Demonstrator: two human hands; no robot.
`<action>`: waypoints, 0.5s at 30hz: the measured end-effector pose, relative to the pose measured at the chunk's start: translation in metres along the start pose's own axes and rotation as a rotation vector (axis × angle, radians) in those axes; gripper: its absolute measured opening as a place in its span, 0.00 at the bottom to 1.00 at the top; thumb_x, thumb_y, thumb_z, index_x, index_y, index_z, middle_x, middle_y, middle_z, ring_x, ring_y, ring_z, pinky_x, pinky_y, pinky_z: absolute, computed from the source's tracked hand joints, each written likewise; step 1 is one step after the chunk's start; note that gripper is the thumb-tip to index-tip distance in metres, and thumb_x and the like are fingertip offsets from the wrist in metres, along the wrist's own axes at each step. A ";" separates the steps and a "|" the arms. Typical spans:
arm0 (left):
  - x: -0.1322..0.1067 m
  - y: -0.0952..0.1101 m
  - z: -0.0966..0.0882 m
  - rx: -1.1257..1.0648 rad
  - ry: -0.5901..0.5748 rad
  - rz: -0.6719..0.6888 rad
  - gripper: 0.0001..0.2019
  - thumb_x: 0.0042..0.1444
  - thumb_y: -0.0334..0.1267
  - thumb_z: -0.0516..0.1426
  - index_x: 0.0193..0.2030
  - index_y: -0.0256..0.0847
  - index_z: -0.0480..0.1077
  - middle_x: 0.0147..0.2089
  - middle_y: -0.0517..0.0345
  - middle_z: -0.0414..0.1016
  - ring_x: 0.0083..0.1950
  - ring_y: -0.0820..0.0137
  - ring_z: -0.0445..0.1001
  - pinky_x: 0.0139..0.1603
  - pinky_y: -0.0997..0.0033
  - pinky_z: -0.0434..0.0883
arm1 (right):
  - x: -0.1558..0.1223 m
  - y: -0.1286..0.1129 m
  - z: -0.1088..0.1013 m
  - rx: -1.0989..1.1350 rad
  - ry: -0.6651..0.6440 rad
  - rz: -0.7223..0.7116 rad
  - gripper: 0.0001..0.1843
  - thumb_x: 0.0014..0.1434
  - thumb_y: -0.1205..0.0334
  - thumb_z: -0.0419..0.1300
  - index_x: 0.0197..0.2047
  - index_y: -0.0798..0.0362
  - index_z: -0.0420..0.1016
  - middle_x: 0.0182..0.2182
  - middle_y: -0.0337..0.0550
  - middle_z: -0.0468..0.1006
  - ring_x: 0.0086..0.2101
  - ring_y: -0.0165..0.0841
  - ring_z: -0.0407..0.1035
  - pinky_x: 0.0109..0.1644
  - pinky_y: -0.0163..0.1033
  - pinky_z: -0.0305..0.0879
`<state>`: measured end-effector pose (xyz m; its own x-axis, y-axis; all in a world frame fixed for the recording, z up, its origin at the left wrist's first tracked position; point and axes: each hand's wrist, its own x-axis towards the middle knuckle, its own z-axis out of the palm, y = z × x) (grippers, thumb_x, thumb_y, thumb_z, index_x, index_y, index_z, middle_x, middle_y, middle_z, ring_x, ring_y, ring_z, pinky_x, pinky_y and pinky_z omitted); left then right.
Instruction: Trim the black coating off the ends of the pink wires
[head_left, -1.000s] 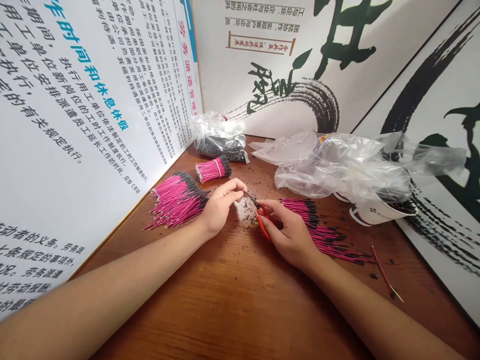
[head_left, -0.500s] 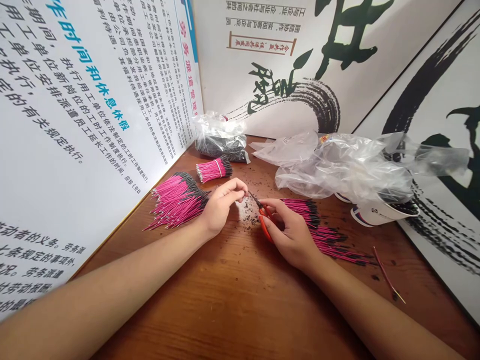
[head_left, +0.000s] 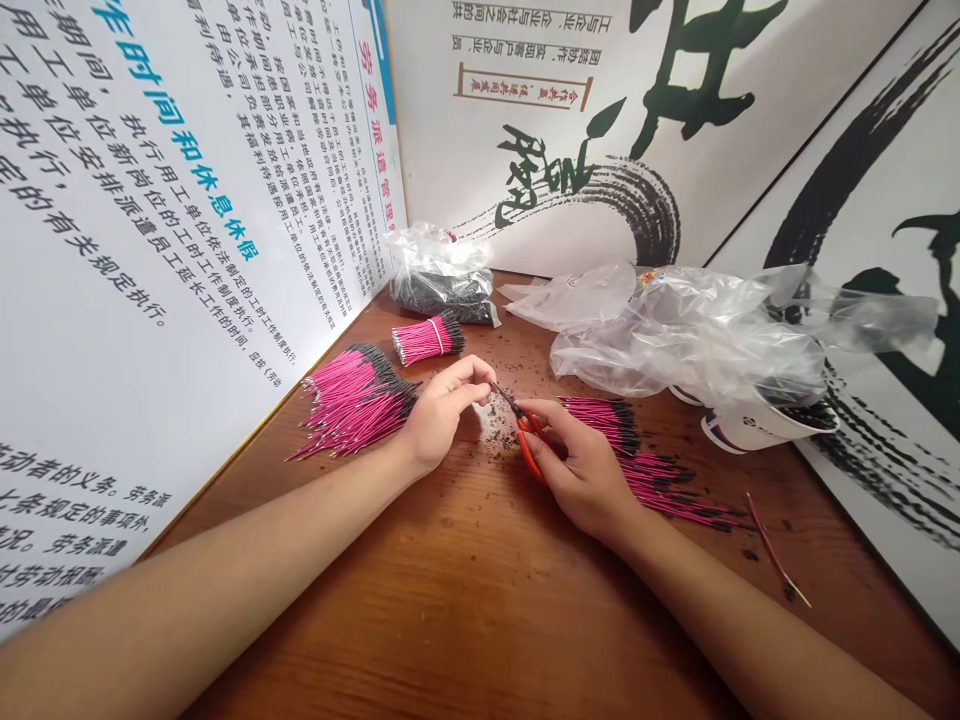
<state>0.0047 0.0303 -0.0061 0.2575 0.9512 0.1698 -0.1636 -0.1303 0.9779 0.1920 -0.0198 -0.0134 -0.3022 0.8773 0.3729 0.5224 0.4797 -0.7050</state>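
My right hand (head_left: 581, 460) is closed around a pair of red-handled scissors (head_left: 528, 450). Their dark tips point up and left, right at the fingertips of my left hand (head_left: 446, 410). That hand is closed in a pinch, and whatever it holds is too small to make out. Left of it lies a loose pile of pink wires (head_left: 349, 400) with black ends. A tied bundle of the same wires (head_left: 427, 340) rests just behind. Beside and partly behind my right hand, more pink wires (head_left: 660, 485) are spread out. Small dark scraps (head_left: 501, 425) litter the table between my hands.
At the back stands a clear plastic bag (head_left: 442, 275) of black pieces. Crumpled clear plastic (head_left: 675, 330) covers part of a white paper cup (head_left: 765, 425) on the right. A single loose wire (head_left: 776, 550) lies near the right edge. Printed panels (head_left: 210, 200) enclose the wooden table (head_left: 450, 600).
The scissors' tips have shifted slightly left and up, to my left fingertips. Both hands have otherwise stayed nearly in place.
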 end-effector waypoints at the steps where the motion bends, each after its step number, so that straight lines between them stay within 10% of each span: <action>1: 0.000 0.000 0.000 0.002 -0.001 0.000 0.03 0.53 0.35 0.55 0.33 0.39 0.67 0.31 0.60 0.63 0.35 0.69 0.63 0.41 0.69 0.62 | 0.000 0.000 0.000 -0.003 0.002 -0.001 0.16 0.66 0.63 0.54 0.56 0.50 0.70 0.42 0.44 0.80 0.38 0.36 0.76 0.45 0.39 0.69; 15: -0.001 0.001 0.001 -0.033 0.005 -0.005 0.02 0.53 0.34 0.55 0.33 0.40 0.67 0.30 0.61 0.62 0.34 0.71 0.61 0.41 0.70 0.61 | 0.000 -0.001 0.001 0.019 0.007 0.012 0.15 0.66 0.63 0.55 0.55 0.50 0.69 0.41 0.43 0.79 0.36 0.34 0.75 0.41 0.38 0.69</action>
<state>0.0052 0.0290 -0.0048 0.2538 0.9532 0.1640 -0.1933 -0.1162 0.9742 0.1912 -0.0199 -0.0134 -0.2909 0.8829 0.3686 0.5110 0.4691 -0.7203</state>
